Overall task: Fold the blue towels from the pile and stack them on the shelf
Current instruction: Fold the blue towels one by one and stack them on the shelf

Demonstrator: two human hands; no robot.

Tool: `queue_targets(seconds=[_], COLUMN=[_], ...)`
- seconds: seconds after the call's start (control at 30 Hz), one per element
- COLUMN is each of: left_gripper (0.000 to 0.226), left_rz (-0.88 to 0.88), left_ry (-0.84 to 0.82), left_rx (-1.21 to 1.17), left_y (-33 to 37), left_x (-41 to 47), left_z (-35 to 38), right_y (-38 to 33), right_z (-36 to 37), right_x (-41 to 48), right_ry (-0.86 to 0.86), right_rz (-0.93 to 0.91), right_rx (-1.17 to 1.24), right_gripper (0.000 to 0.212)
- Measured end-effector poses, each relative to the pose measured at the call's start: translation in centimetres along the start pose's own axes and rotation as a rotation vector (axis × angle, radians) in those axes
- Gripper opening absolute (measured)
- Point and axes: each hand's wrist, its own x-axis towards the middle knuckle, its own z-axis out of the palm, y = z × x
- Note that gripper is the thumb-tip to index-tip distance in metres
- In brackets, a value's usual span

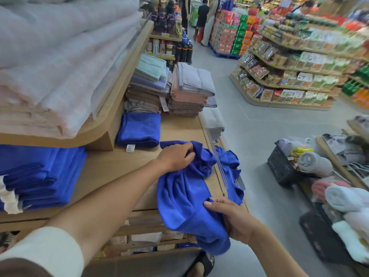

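A crumpled blue towel (pixel 183 194) lies over the front right corner of the wooden shelf (pixel 111 168) and hangs past its edge. My left hand (pixel 175 156) grips a bunched fold at the towel's far end. My right hand (pixel 231 218) holds the near hanging edge, thumb on top. A single folded blue towel (pixel 139 129) with a white tag lies further back on the shelf. A stack of folded blue towels (pixel 42 176) sits at the left under the upper shelf.
Stacks of grey, pink and brown towels (pixel 187 92) stand at the shelf's far end. A clear plastic rail (pixel 217 158) runs along the shelf edge. Pale bedding fills the upper shelf (pixel 50 56). A dark basket (pixel 283 166) with rolled towels stands right, across the aisle.
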Motion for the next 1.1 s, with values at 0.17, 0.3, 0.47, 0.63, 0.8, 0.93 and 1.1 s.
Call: queue_targets(seconds=[0.17,0.3,0.47,0.63,0.8,0.93,1.1], left_gripper=[0.039,0.031,0.011,0.02,0.027,0.053,0.032], left_rz=[-0.222,-0.249,-0.254,-0.597,-0.991,-1.049,-0.966], left_ry=[0.12,-0.114,0.107,0.709,0.217,-0.221,0.088], left_rx=[-0.167,-0.177,-0.251,-1.343,-1.663,-1.332,-0.822], left_y=[-1.1,-1.7,-1.7,-1.2,-4.2,-6.0,-8.3], left_x=[1.3,1.9,1.4,-2.6,-10.9,-13.8,-11.3], left_z=[-0.7,-0.3,-0.7,-5.2,-4.6,-4.2,-3.4], right_y=[0.0,-0.4,-1.0,-1.4,-2.1,-2.2,-2.2], right_z=[-0.1,0.0,0.4,0.6,1.8,3.0,4.9], right_x=[0.4,0.7,0.7,0.9,1.9,3.1,3.8], right_ry=[0.067,0.098,0.172,0.128,0.0,0.015,0.114], right_rz=[-0.009,0.0,0.042,0.005,-0.055,-0.061,-0.044], right_rx=[0.042,0.078,0.094,0.086,-0.035,-0.052,-0.033], right_gripper=[0.055,0.036,0.04,0.039,0.021,0.029,0.035])
